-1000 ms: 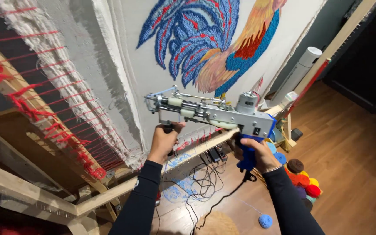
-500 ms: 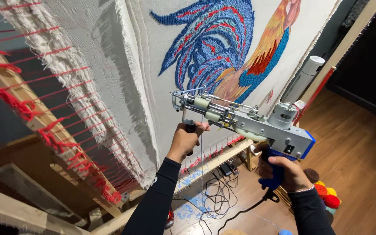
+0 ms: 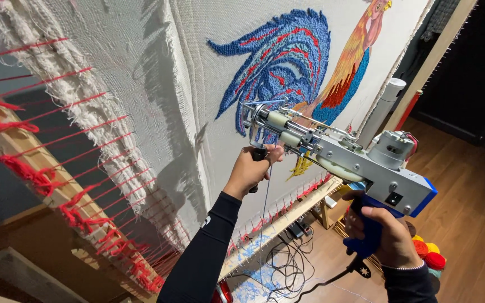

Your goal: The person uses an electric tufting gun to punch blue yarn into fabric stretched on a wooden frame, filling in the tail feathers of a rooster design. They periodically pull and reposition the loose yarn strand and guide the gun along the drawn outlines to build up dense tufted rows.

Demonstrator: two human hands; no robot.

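My left hand [image 3: 252, 168] is clenched on the front handle of the tufting gun [image 3: 338, 157]; my right hand [image 3: 385, 238] grips its blue rear handle (2 firm fists).

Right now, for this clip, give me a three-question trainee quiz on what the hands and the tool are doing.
1. True or false: the right hand grips the blue rear handle of the tufting gun.
2. What does the left hand hold?
A. a ball of yarn
B. the gun's dark front grip
C. the wooden frame
3. Fill in: the picture tufted on the stretched cloth is a ____ with a blue tail.

Key
1. True.
2. B. The left hand closes around the front grip under the gun's nose, near the cloth.
3. Rooster.
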